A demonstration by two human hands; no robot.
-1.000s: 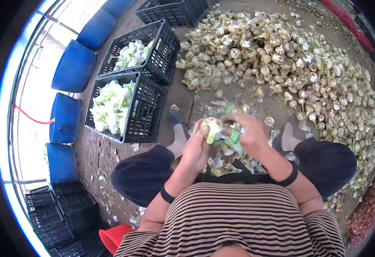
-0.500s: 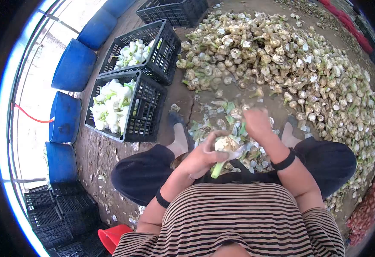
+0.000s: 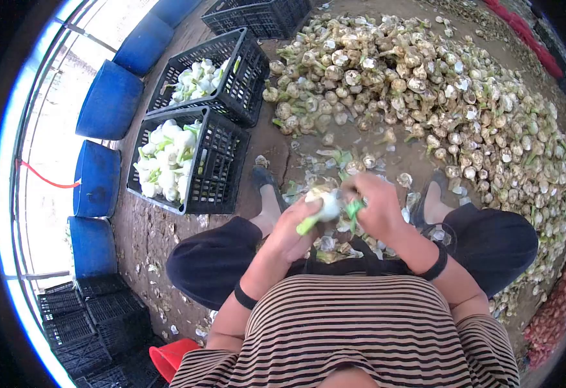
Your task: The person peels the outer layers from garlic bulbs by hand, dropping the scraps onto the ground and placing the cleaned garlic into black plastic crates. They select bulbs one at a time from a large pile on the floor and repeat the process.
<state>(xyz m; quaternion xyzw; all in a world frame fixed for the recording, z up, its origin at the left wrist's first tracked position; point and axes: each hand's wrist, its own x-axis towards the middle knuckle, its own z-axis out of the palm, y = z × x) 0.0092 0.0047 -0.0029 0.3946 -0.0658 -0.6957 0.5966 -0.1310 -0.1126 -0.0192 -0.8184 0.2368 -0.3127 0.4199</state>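
Observation:
My left hand (image 3: 292, 229) grips a white bulb vegetable (image 3: 327, 205) with a green stalk pointing down left. My right hand (image 3: 374, 205) is closed on a green outer leaf (image 3: 354, 209) at the bulb's right side, touching it. Both hands meet above my lap, between my knees. Peeled scraps (image 3: 334, 244) lie on the ground under the hands.
A big heap of dirty unpeeled bulbs (image 3: 438, 90) covers the ground ahead and to the right. Two black crates (image 3: 221, 165) (image 3: 244, 71) holding clean white bulbs stand at the left, a third crate (image 3: 263, 16) beyond. Blue barrels (image 3: 111, 100) line the left edge. A red bucket (image 3: 173, 357) sits near my left side.
My right hand went out toward the ground, then came back to the bulb and took a green leaf. The left hand lowered the bulb, then raised it again.

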